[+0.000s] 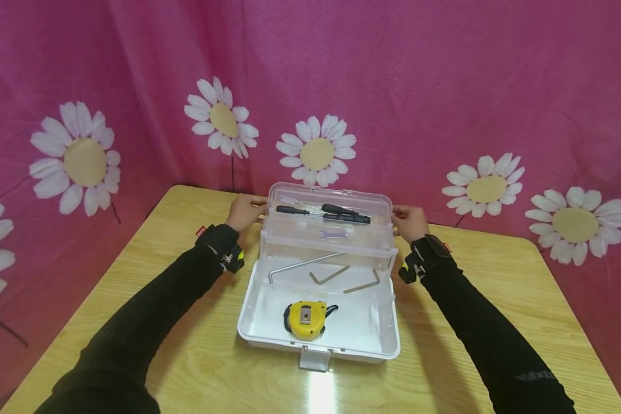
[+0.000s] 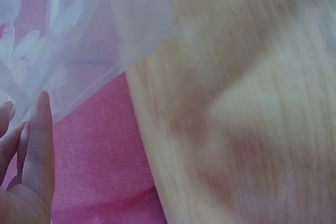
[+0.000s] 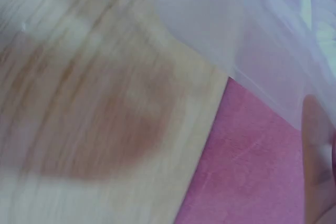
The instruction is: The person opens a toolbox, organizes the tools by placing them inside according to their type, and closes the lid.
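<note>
A white toolbox (image 1: 245,322) with a translucent lid (image 1: 336,194) stands opened on the table. My left hand (image 1: 244,211) holds the lid's left side, its fingertips against the clear plastic in the left wrist view. On the opposite side, my right hand (image 1: 411,223) grips the lid's right edge; much of that hand is cut off in the right wrist view. Black-handled screwdrivers (image 1: 347,218) and a small purple wrench (image 1: 333,234) lie in the clear upper tray (image 1: 300,240). Below them are a long hex key (image 1: 305,263), two shorter hex keys (image 1: 331,275) and a yellow tape measure (image 1: 307,319).
The wooden table (image 1: 196,356) extends around the toolbox. A pink cloth with daisies (image 1: 383,86) hangs close behind the table's back edge and along its sides. The toolbox's front latch (image 1: 314,359) sticks out toward me.
</note>
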Demonstrator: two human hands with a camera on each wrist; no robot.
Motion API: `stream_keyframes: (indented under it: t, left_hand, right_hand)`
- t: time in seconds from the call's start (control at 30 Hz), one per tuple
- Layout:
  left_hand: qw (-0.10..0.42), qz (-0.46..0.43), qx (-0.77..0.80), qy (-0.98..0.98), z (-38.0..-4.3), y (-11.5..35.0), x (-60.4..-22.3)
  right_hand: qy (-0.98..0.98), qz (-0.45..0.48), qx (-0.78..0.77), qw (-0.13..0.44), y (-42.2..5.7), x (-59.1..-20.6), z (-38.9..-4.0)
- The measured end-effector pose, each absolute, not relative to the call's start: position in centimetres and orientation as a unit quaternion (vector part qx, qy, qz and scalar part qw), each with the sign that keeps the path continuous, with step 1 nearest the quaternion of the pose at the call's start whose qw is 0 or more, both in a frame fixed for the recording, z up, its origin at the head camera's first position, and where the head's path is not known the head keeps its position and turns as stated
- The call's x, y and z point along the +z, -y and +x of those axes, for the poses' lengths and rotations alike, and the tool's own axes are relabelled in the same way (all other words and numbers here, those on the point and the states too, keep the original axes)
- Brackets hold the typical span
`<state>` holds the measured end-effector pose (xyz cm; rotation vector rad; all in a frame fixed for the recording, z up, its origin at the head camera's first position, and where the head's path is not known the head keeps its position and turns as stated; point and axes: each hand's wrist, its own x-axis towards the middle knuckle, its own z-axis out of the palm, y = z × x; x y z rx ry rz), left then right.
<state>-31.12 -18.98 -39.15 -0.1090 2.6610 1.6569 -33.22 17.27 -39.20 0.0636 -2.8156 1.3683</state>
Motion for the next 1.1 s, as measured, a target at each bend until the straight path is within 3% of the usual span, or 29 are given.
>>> stream_keyframes:
  t: [0.33, 0.67, 0.93, 1.1]
  left_hand:
    - [-0.058, 0.008, 0.555, -0.83, -31.3, 18.5, -38.1]
    - [-0.072, 0.026, 0.62, -0.781, -31.1, 17.7, -36.3]
    - [-0.095, 0.06, 0.641, -0.759, -31.0, 17.1, -35.6]
    - [-0.079, 0.07, 0.667, -0.738, -29.6, 17.1, -35.2]
  right_hand:
    - [0.887, 0.035, 0.456, 0.069, -17.8, -37.7, -33.1]
    - [0.852, 0.048, 0.502, 0.14, -18.7, -36.0, -32.7]
    - [0.849, 0.079, 0.497, 0.16, -19.8, -35.3, -32.1]
    - [0.85, 0.099, 0.49, 0.165, -20.6, -35.4, -30.9]
